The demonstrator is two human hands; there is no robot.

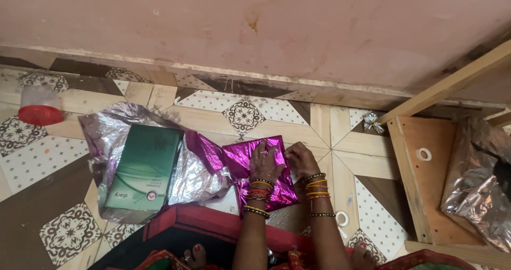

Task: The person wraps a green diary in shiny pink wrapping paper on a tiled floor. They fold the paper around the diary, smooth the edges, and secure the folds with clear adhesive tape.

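Your left hand (264, 165) lay flat on the magenta foil-wrapped parcel (259, 172) on the tiled floor (340, 137), fingers together, pressing. Your right hand (299, 160) pinched the parcel's right edge. Left of it: green diary box (143, 167) on silver foil sheet (106, 131). Farther left, a red-lidded container (40, 114).

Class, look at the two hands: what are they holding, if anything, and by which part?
Both hands press on the magenta foil-wrapped parcel on the floor: the left hand flat on its top, the right hand at its right edge. Nothing is lifted.
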